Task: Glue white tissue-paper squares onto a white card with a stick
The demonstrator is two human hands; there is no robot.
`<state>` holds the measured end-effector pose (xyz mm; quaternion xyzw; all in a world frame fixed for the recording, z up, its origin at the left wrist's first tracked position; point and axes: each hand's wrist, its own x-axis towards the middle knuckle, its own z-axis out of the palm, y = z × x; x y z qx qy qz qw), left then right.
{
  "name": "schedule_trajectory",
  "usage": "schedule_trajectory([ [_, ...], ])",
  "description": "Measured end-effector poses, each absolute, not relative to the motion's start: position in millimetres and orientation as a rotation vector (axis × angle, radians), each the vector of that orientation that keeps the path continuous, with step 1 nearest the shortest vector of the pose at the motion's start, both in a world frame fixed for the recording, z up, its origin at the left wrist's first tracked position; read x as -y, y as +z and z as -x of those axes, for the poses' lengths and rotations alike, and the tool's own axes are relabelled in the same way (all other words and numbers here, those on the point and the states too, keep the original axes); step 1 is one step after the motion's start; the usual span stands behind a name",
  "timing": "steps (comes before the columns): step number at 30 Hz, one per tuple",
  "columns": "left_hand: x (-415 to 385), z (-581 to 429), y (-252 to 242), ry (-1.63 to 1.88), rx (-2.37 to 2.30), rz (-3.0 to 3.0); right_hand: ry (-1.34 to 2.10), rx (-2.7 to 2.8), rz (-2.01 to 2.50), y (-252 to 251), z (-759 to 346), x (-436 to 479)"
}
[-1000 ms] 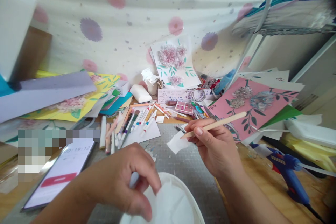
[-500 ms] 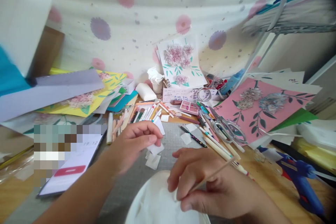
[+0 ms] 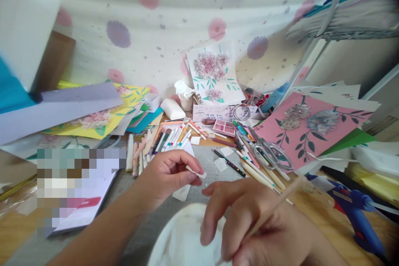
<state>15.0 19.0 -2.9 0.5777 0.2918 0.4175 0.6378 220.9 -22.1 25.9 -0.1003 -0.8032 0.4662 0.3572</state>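
Observation:
My left hand [image 3: 168, 172] pinches a small white paper scrap [image 3: 195, 171] between thumb and forefinger above the grey cutting mat [image 3: 205, 156]. Low in the view, my right hand [image 3: 249, 224] grips a thin wooden stick [image 3: 277, 204] that slants up to the right, while its forefinger points left towards the scrap. Under both hands lies a white round dish [image 3: 177, 237], partly hidden by my right hand. Another white scrap [image 3: 182, 193] rests on the mat just below my left hand.
A phone [image 3: 84, 212] lies at the left. Several markers [image 3: 168, 137] and pencils [image 3: 249, 164] fan out behind the mat, with scissors [image 3: 271, 153] beside the pink flower card [image 3: 308, 126]. At the right edge sits a blue glue gun [image 3: 355, 212]. Paper sheets pile up at the left.
My left hand rose from the dish with a paper scrap and now holds it out to the right. My right hand dropped with the stick from mid-height to the dish.

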Motion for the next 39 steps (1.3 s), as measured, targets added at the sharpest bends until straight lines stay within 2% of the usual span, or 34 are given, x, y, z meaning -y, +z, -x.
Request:
schedule_trajectory([
  [3,-17,-15,0,0.915,-0.706,-1.36,1.239,1.74,0.287,17,-222,19],
  [7,-14,-15,3,0.887,-0.75,-1.448,1.062,1.485,0.387,3,-221,15],
  [16,-10,-17,3,0.834,-0.761,-1.376,0.766,1.561,0.492,7,-213,15],
  [39,-12,-16,1,0.808,-0.698,-1.351,0.861,1.549,0.538,-1,-215,13],
])
